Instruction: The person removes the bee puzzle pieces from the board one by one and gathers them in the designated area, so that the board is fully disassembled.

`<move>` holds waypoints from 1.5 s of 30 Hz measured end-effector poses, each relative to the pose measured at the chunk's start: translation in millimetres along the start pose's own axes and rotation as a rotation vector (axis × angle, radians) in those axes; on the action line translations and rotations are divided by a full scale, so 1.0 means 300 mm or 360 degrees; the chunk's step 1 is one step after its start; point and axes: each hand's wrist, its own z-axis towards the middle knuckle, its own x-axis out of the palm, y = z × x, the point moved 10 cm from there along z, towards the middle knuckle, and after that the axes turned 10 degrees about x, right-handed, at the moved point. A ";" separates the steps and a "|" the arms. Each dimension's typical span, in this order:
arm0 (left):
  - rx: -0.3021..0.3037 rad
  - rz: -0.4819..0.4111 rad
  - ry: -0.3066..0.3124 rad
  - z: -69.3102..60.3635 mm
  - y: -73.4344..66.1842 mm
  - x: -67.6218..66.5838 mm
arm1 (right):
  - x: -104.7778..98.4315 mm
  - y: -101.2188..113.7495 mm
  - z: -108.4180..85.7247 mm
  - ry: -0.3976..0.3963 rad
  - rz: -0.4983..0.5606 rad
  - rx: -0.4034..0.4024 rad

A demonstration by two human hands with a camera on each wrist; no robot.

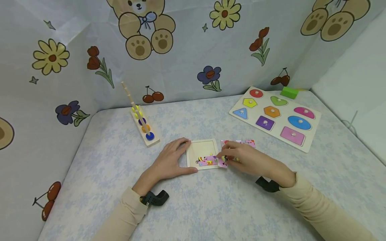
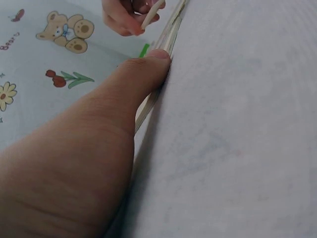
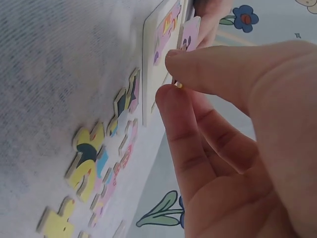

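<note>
A square wooden puzzle tray (image 1: 200,146) lies on the table with a few joined pink pieces (image 1: 207,160) along its lower side. My left hand (image 1: 169,160) grips it at the left, fingers at the upper corner, thumb against the near edge; the left wrist view shows the thumb (image 2: 148,67) on the rim. Between thumb and forefinger my right hand (image 1: 250,160) pinches a pink jigsaw piece (image 3: 189,33), tilted over the tray's lower right corner. Loose jigsaw pieces (image 3: 88,153) lie beside the tray, partly hidden by the right hand in the head view.
A wooden stand (image 1: 153,142) with coloured rings and a slanting stick is at the back left. At the back right lies a knobbed shape board (image 1: 278,124), with a green block (image 1: 289,92) by its far edge. Printed cloth (image 1: 187,50) hangs behind the table.
</note>
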 end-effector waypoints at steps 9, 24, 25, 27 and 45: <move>-0.0015 0.0001 0.0009 0.001 -0.001 -0.002 | 0.012 -0.018 -0.022 0.0062 0.0005 0.0012; -0.0046 -0.0030 0.0030 0.001 0.008 -0.001 | 0.041 -0.030 -0.047 0.0121 -0.0009 -0.0043; -0.0049 -0.0031 0.0031 0.000 0.008 -0.001 | 0.043 -0.029 -0.047 0.0126 -0.0016 -0.0045; -0.0049 -0.0033 0.0032 0.000 0.008 -0.001 | 0.046 -0.029 -0.048 0.0134 -0.0028 -0.0051; -0.0040 -0.0039 0.0028 -0.002 0.005 0.001 | 0.023 -0.008 -0.018 0.0086 -0.0053 -0.0053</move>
